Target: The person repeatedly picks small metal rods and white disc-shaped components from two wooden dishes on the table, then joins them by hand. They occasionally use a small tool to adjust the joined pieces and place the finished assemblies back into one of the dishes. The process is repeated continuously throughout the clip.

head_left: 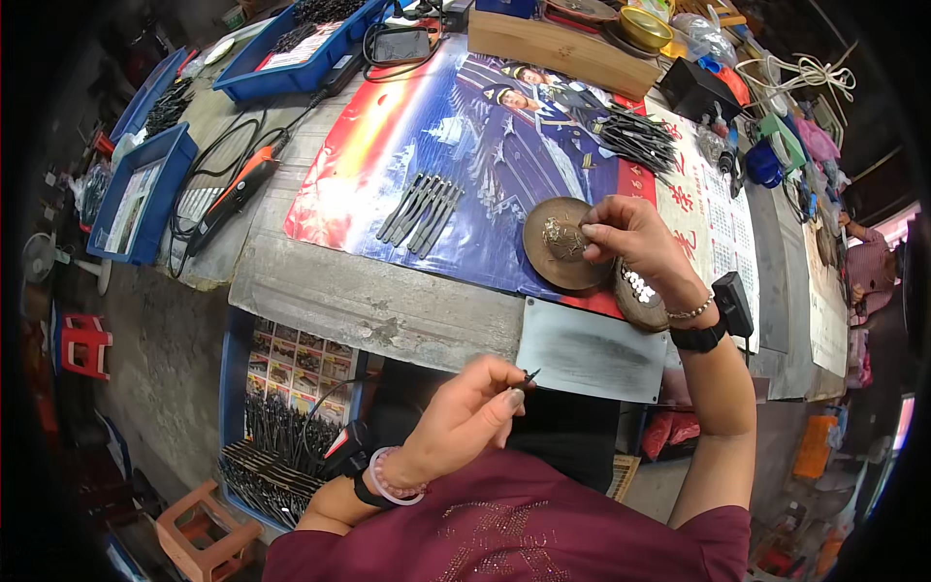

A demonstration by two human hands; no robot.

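Two hands work: the left hand (pixel 472 403) pinches a small dark pointed metal piece (pixel 529 375) near the chest; the right hand (pixel 630 238) fingers glittery bits in a round brown dish (pixel 562 244) on the worktop (pixel 378 306).

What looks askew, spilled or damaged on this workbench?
Nothing looks spilled or broken. The grey metal plate juts over the bench's front edge, and the orange rotary tool's cord lies in loose loops. The right hand touches the round brown dish; the left hand pinches a small dark pin.
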